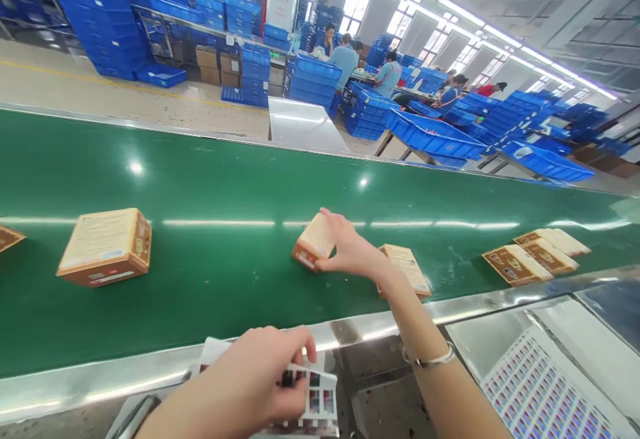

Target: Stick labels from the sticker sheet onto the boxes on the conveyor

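Note:
On the green conveyor belt, my right hand (353, 249) grips a small cream and brown cardboard box (311, 244), thumb on the near side and fingers over the far side. A silver bracelet circles that wrist. My left hand (265, 369) is closed around a sheet of small printed stickers (320, 402) at the belt's near edge. Its curled fingers cover much of the sheet. Just beyond my right wrist lies another carton (407, 269), partly hidden by the forearm. A larger-looking box (107, 246) stands on the belt to the left.
Several flat cartons (530, 259) lie on the belt at right; a box corner (7, 238) shows at far left. A metal rail (125, 386) edges the belt. Another sticker sheet (545, 386) rests at lower right. Beyond are blue crates (315, 79) and seated people (387, 76).

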`<state>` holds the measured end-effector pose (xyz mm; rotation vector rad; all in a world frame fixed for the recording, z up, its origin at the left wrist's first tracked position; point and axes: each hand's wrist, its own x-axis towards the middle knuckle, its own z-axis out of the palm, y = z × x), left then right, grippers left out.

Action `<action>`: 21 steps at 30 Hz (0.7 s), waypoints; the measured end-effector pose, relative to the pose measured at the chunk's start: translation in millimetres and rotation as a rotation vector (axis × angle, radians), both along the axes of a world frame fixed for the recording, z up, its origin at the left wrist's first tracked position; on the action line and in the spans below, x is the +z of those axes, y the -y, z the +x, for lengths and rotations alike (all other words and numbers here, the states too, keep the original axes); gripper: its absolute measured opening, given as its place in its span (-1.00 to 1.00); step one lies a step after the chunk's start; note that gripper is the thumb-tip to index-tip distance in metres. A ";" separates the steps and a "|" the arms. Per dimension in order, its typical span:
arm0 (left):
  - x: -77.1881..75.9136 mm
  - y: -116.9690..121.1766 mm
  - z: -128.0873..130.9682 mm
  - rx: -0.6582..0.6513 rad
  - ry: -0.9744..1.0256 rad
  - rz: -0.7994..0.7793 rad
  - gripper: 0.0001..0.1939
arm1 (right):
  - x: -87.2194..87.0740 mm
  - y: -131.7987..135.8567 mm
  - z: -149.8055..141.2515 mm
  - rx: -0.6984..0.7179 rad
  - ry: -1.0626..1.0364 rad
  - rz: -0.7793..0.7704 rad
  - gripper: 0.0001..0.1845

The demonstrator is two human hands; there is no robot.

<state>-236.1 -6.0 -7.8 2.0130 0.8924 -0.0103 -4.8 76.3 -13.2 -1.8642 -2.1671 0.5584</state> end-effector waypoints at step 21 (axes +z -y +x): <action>13.9 -1.4 -16.0 0.220 0.088 -0.054 -0.75 | 20.9 114.9 -45.1 0.312 -0.296 0.260 -0.84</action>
